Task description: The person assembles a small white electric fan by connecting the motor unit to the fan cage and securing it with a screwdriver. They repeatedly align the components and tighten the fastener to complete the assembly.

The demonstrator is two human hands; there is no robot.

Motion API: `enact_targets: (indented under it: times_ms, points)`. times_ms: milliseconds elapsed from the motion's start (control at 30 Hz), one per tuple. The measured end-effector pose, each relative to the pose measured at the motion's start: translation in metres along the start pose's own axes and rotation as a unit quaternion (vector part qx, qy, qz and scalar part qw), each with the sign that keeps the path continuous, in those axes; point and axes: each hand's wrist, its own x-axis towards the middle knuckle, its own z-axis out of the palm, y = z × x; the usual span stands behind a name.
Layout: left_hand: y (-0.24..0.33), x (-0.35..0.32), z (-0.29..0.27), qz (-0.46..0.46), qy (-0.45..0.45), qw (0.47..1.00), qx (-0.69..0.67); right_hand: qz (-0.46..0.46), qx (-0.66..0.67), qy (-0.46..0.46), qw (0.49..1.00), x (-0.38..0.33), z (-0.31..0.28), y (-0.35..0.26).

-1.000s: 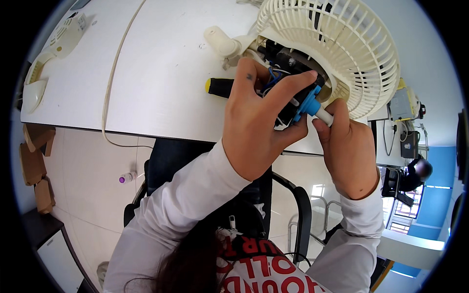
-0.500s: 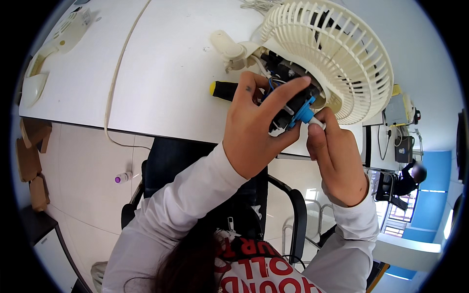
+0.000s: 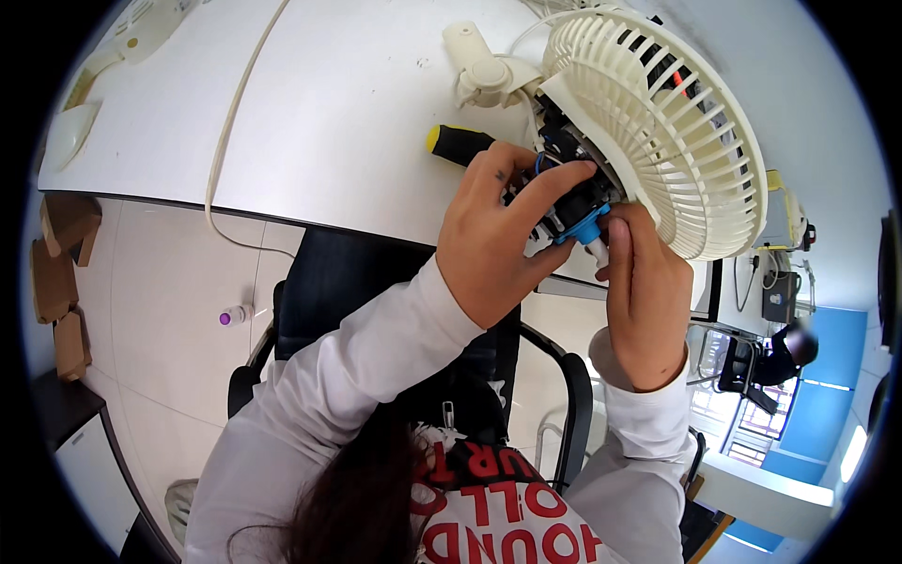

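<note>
At the table's near edge lies an opened fan head with a cream slatted cage (image 3: 757, 179). Its dark motor (image 3: 578, 199) is exposed behind the cage, with wires beside it. My left hand (image 3: 498, 230) wraps round the motor, thumb below and index finger stretched over the top. A blue plastic part (image 3: 588, 228) sits on the motor, and a short white peg (image 3: 598, 252) sticks out of it. My right hand (image 3: 648, 282) pinches at this peg; the fingers partly hide it. Beyond my left hand lies a black-and-yellow handle (image 3: 462, 145), its far end hidden.
A cream fan bracket (image 3: 489, 80) joins the fan head on the white table (image 3: 329, 113). A cable (image 3: 223, 141) runs across the table and over its edge. Cream fan parts (image 3: 75, 132) lie far left. Below is a black chair (image 3: 315, 282); another person (image 3: 787, 355) sits far right.
The fan head and bracket have shifted slightly right in view. My right fingers have moved up along the white peg toward the blue part, and the peg now points more downward.
</note>
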Motion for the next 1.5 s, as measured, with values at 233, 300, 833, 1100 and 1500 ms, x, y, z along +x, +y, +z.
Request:
enact_targets:
  times_ms: [233,300,833,1100,1500]
  points:
    - [-0.008,-0.01,0.002,0.049,0.011,0.998,0.04,0.081,0.05,0.078,0.992,-0.012,0.027,-0.01]
    - [-0.011,-0.012,0.003,0.07,0.014,0.995,0.066,0.12,0.102,0.092,0.983,-0.017,0.038,-0.015]
    - [-0.014,-0.013,0.003,0.059,-0.011,0.997,0.042,0.159,0.33,0.122,0.923,-0.016,0.055,-0.007]
    - [-0.011,-0.007,0.004,0.059,-0.02,0.997,0.043,0.112,0.311,0.118,0.936,-0.02,0.058,0.009]
    - [-0.011,-0.005,0.003,0.052,-0.035,0.996,0.059,0.056,0.166,0.112,0.978,-0.017,0.047,0.002]
